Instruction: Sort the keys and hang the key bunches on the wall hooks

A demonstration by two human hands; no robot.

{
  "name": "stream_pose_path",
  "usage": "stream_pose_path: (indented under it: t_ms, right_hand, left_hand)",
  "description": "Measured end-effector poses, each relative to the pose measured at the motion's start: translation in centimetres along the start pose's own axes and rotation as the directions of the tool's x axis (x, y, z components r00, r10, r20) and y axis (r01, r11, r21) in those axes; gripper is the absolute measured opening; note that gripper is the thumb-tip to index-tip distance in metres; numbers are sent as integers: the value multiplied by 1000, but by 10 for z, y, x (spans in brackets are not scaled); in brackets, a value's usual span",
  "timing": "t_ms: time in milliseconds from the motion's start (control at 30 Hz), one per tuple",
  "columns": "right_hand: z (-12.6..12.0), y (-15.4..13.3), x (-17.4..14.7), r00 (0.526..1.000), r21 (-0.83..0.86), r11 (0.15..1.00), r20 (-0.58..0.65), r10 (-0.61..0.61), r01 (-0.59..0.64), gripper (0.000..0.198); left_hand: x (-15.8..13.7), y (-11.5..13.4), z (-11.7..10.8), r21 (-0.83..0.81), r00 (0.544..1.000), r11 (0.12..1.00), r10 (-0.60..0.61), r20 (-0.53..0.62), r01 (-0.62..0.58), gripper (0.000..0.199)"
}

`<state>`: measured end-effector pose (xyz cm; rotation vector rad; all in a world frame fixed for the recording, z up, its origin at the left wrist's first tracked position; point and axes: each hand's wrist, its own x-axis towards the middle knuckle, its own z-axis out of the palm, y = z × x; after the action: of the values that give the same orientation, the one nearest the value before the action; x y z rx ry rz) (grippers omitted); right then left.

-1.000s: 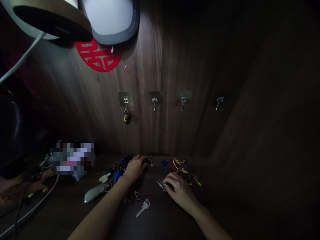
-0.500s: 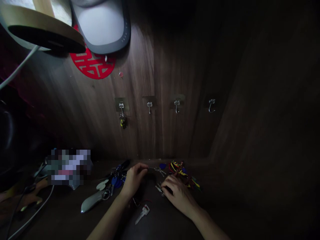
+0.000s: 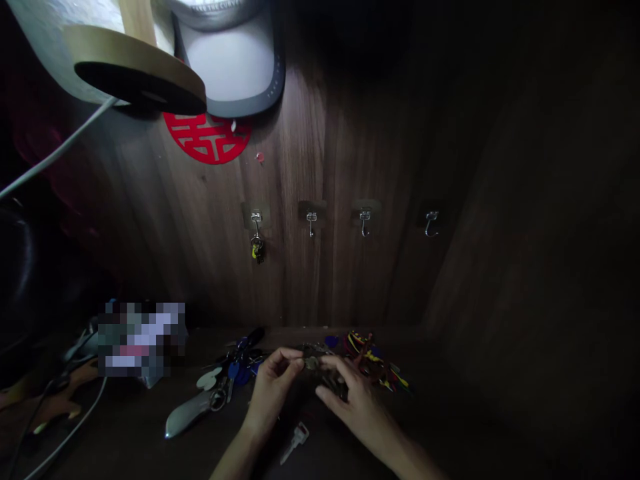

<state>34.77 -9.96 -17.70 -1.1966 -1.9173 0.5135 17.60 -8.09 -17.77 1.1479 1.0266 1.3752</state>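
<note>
My left hand (image 3: 274,385) is closed in a pinch on a small bunch of keys (image 3: 311,363), whose details are dim and blurred. Close by on the right, my right hand (image 3: 354,397) has its thumb and index finger apart, the index tip near or touching those keys. Below both hands a single key with a pale head (image 3: 299,437) lies on the dark tabletop. Cords in red, yellow and green (image 3: 361,343) are heaped beyond my right hand. To the left lies a pile of keys with blue tags (image 3: 234,371).
Metal hooks line the wooden wall; a key bunch (image 3: 257,250) hangs from the leftmost hook (image 3: 257,219). A grey-handled object (image 3: 187,413) lies left of my hands. Above are a lamp (image 3: 140,73), a grey cap (image 3: 227,67) and a red paper cutout (image 3: 210,143). A white cable (image 3: 75,430) runs at left.
My hands have come together around the keys. The right hand has moved up and its fingers have spread from their earlier pinch. The camera view has shifted slightly.
</note>
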Motion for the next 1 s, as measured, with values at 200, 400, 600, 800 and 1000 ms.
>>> stream_pose_path:
  t_ms: [200,400,600,800,1000]
  right_hand:
    - [33,-4,13,983,149,984,-144,115,-93,13]
    - [33,-2,28,987,193,979,-135,89,-62,27]
    - [32,-2,39,973,180,983,-230,25,18,32]
    - [35,2,35,959,79,977,-222,-174,196,31]
    - [32,8,33,937,-72,965,-229,-263,253,29]
  left_hand:
    - [2,-2,-2,56,990,991,122,-76,-118,25]
    - [8,-6,-11,82,973,988,143,-179,-130,24]
    - [9,-10,-13,335,968,927,219,-125,-167,15]
    - [1,-6,-6,597,914,723,403,43,-347,15]
    - [4,-11,-8,681,899,634,431,84,-367,11]
